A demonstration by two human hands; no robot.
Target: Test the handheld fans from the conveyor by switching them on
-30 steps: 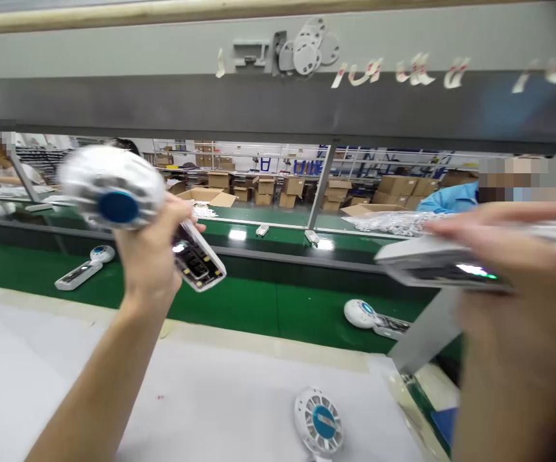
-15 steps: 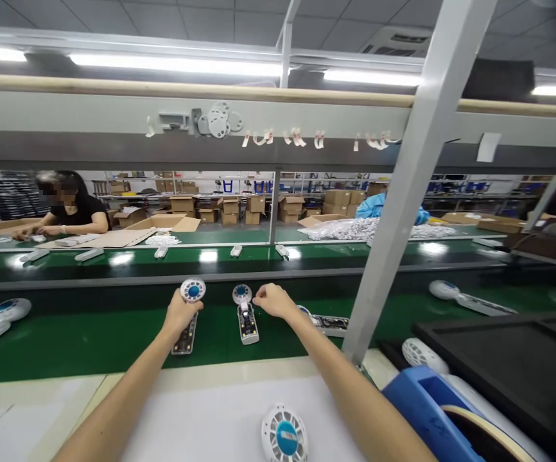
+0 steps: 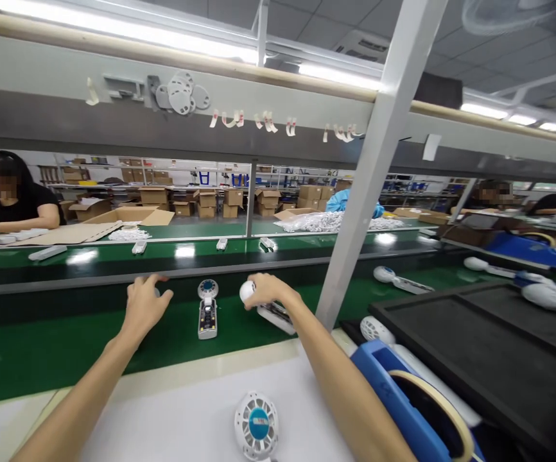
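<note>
My left hand (image 3: 144,307) rests on the green conveyor belt (image 3: 66,346), its fingers curled over a white handheld fan that it almost wholly hides. Only a sliver of white shows by the fingertips. To its right a second fan (image 3: 207,309) lies free on the belt, blue-centred head away from me and handle open with its circuit board showing. My right hand (image 3: 264,290) is closed on the round white head of a third fan (image 3: 276,316), whose open handle points toward me and to the right.
A finished fan head (image 3: 256,427) lies on the white mat near me. A slanted metal post (image 3: 355,212) rises right of my right arm. A blue tape dispenser (image 3: 393,391) and black tray (image 3: 490,346) fill the right. A co-worker (image 3: 3,205) sits far left.
My left hand has slid left along the belt with its fan. My right hand has left the middle fan and closed on the head of the fan to the right.
</note>
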